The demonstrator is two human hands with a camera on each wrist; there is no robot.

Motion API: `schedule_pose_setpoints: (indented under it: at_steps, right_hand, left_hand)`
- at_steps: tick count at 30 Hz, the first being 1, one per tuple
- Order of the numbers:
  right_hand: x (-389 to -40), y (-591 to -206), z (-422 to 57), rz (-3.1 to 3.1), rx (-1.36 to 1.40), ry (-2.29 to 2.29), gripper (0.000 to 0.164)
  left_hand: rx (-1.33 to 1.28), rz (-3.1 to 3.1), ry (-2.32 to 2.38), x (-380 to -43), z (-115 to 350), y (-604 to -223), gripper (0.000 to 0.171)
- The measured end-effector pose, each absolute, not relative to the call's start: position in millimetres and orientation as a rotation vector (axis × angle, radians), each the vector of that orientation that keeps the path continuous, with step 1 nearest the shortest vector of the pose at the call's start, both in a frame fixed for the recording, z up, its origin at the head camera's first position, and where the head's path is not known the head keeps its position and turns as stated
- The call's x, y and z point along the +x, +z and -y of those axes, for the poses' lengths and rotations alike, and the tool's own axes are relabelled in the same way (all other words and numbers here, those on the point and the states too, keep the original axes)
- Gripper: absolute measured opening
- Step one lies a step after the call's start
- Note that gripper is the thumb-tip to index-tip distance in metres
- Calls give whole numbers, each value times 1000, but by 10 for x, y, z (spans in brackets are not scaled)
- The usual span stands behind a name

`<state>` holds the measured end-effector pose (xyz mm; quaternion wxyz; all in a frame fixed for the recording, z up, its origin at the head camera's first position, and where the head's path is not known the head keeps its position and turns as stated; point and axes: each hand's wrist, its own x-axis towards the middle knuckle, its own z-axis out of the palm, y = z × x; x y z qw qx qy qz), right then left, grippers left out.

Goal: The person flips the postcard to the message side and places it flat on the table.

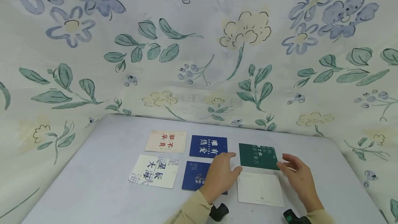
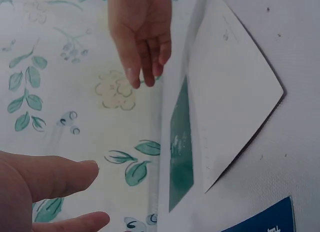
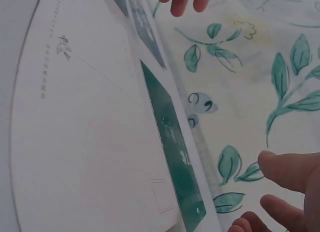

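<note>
Nearest to me lies the plain white card [image 1: 260, 188], with one small printed mark toward my side, and I take it as my landmark. It seems to be thin card stock, so I judge it light, rather stiff, and a little slippery on the smooth table [image 1: 93, 182]. As it lies flat, I think the good hold is by two opposite edges, gently, because the corners could bend.

To the left of the plain white card is the lower blue card [image 1: 191, 179]. My left hand [image 1: 221, 171] hides a part of it from above; thumb and forefinger are spread apart and hold nothing. Just right of the plain white card, by its far corner, is my right hand [image 1: 297, 175], its fingers loosely bent, also with nothing between them.

The right thumb is very close to the green card [image 1: 258, 156], which lies just beyond the plain white card; whether they touch, I cannot tell. This card should handle the same way, and its right edge looks suitable for a light pinch.

Well left of the plain white card lies the star card [image 1: 154, 171]; farther off, on that same side, are the upper blue card [image 1: 205, 146] and the red-lettered card [image 1: 166, 141]. Behind everything is the flowered cloth [image 1: 199, 92].
</note>
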<state>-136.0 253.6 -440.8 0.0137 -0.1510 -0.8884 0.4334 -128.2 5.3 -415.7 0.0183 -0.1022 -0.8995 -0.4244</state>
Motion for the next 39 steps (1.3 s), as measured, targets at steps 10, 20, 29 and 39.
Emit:
schedule_pose_setpoints:
  at_steps: [10, 20, 29, 39]
  right_hand:
    - [-1452, -4415, -2584, 2822, -482, 1435, 74]
    - [-1547, -4452, -2597, 2849, -467, 1441, 75]
    - [-1641, -4477, -2604, 2885, -424, 1395, 72]
    - [-1688, -4512, -2606, 2889, -444, 1386, 72]
  left_hand:
    - [-273, 2781, -1372, -1374, -122, -4178, 45]
    - [-213, 2787, -1445, -1466, -216, -4213, 49]
    - [-178, 2786, -1463, -1566, -289, -4292, 51]
    - [-154, 2765, -1583, -1654, -365, -4333, 52]
